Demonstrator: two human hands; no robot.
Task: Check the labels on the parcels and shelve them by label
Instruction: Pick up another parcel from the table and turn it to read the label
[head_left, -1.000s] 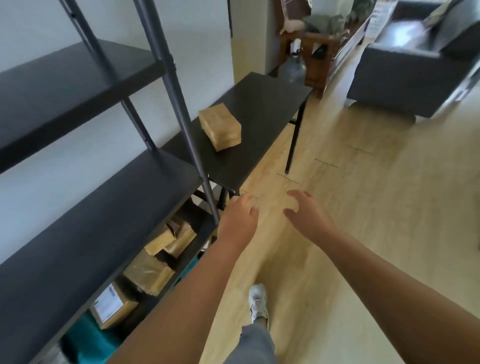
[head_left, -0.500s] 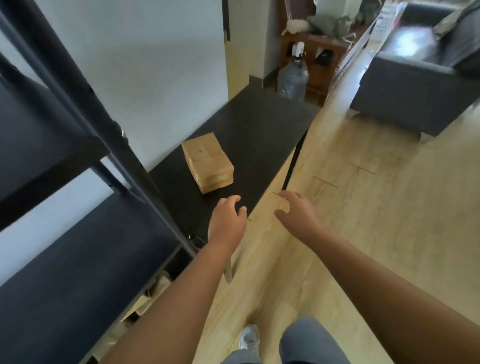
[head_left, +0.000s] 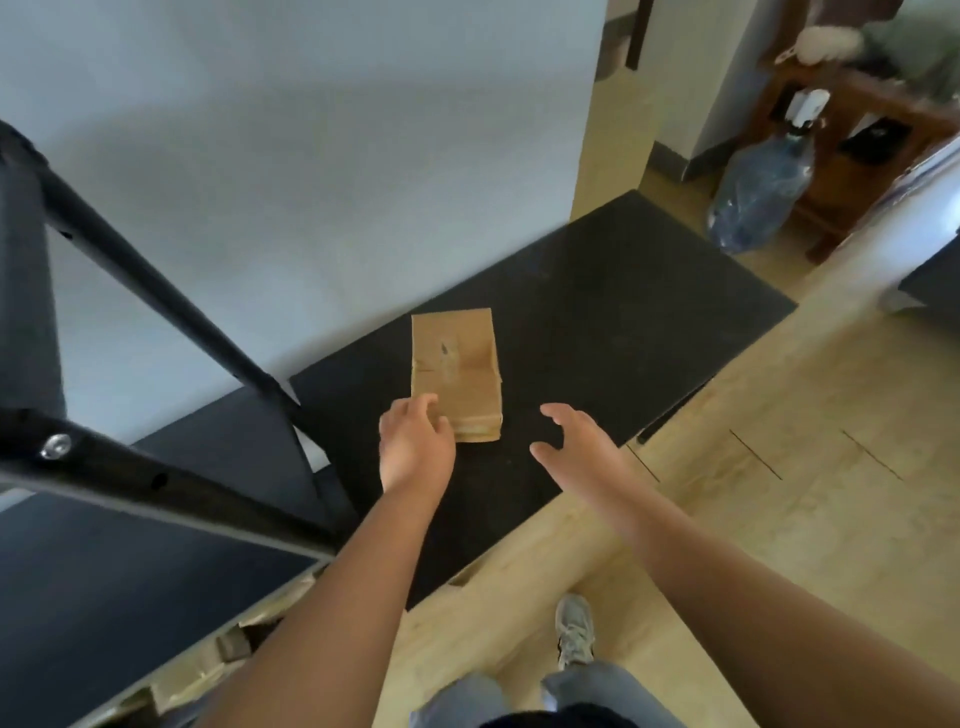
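Observation:
A brown cardboard parcel (head_left: 457, 374) lies flat on the black table (head_left: 623, 322) by the white wall; no label shows on its top. My left hand (head_left: 413, 444) touches the parcel's near left corner, fingers curled over its edge, without a full grip. My right hand (head_left: 576, 447) hovers open a little to the right of the parcel, fingers spread, not touching it. The black metal shelf unit (head_left: 130, 561) stands at my left, with more brown parcels (head_left: 208, 670) on a lower level, mostly hidden by my arm.
A large water bottle (head_left: 758, 192) stands on the floor beyond the table, beside a wooden cabinet (head_left: 857, 135). A slanted shelf post (head_left: 156, 296) crosses the left of the view. Light wooden floor runs along the table's right edge.
I have stepped toward the table. Both hands moved forward from above the floor to the parcel; the left one now touches its near corner.

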